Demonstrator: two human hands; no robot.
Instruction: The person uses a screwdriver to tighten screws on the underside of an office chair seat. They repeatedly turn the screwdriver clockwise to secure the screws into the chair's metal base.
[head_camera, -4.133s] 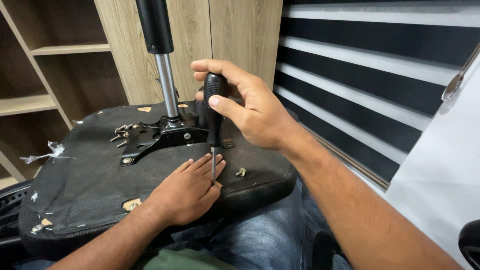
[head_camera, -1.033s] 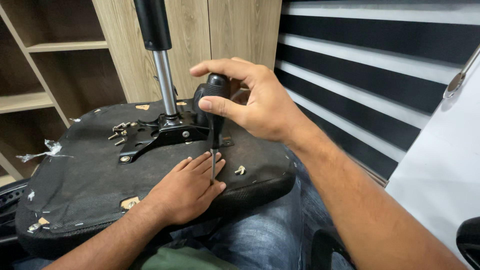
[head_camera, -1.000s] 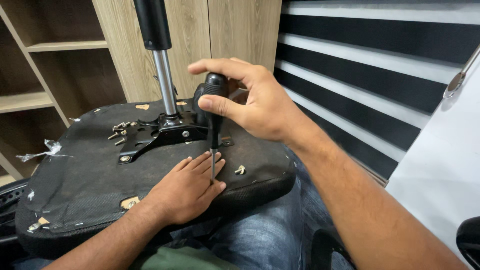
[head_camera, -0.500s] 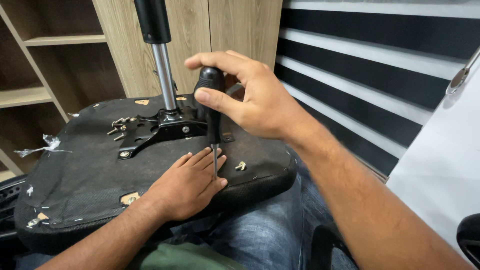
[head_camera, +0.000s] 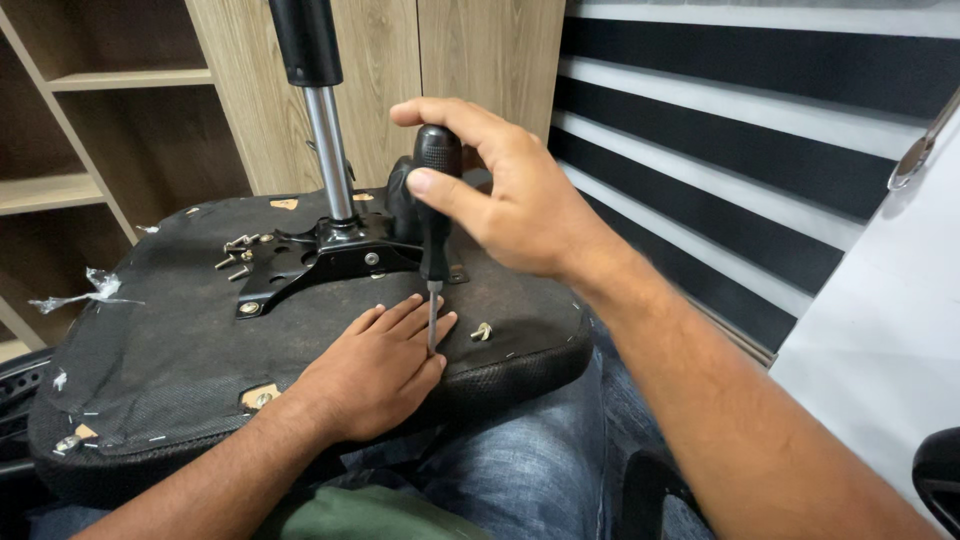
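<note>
An upturned chair seat, black and fabric-covered on its underside, is filling the lower left and centre of the frame, lying across the person's lap in blue jeans. Behind it, wooden shelving is taking up the upper left, and a black-and-white striped blind is running across the upper right.

From the middle of the seat a gas-lift column, black above and chrome below, is rising out of the top of the frame. It is standing in a black metal mounting plate that is sitting flat on the seat underside.

The right hand, reaching in from the lower right, is closing around the black handle of a screwdriver, thumb pressing on the near side and fingers curling over the top. The tool is standing nearly upright at frame centre, its thin shaft pointing down to the seat just right of the plate.

The left hand is lying palm down on the seat, fingers together and holding nothing, with the screwdriver tip coming down between or just beside its fingertips; the exact contact point is hard to make out.

A single loose screw is lying on the seat just right of the tip, and a small cluster of loose screws is sitting at the plate's left end.
</note>
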